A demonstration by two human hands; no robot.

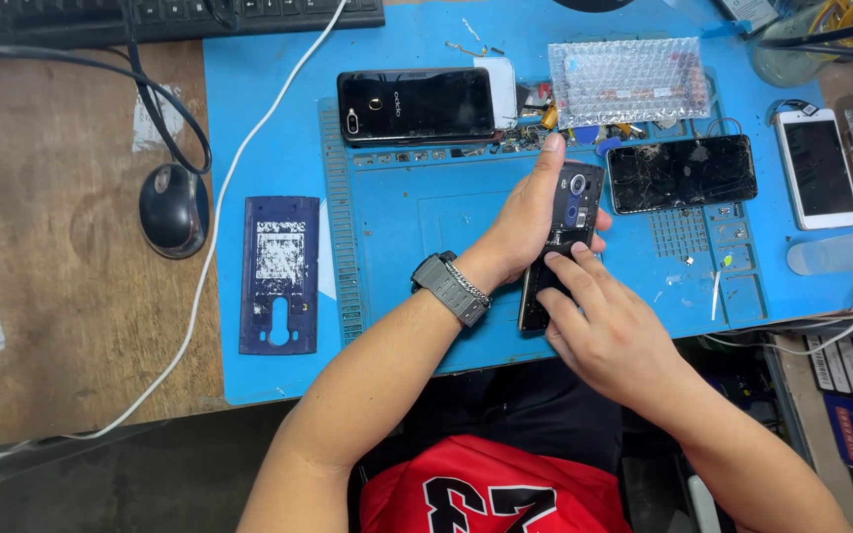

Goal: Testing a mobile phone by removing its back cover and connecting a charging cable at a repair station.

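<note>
On the blue repair mat (426,227) at the middle of the surface, I hold an opened smartphone (567,222) with its rear cover off, so the camera module and inner frame face up. My left hand (530,212) wraps the phone from its left edge, thumb lying up along the side and tip near the top corner; this grip is closed on the phone body. My right hand (599,326) comes in from below, fingertips (557,265) pressing on the lower half of the exposed back; whether they pinch a part or only bear down, I cannot tell. A grey wristwatch (451,288) sits on my left wrist. In my judgement the phone is light and stiff but fragile in this state: bare internals and a glass face underneath, and smooth edges likely to slip. It is best held by the long side rails, as the left hand does, keeping pressure off the camera area and any loose connectors. Lying well to the left on the mat is a dark blue back cover (279,273), inner side up. Above, near the mat's far edge, rests a black phone (417,104) with its back up, and beside it a bubble-wrap pouch (627,79). Just right of my hands lies a phone with a cracked screen (681,173), and farther right a white phone (818,168). A computer mouse (173,207) sits off the mat on the bare wood.
</note>
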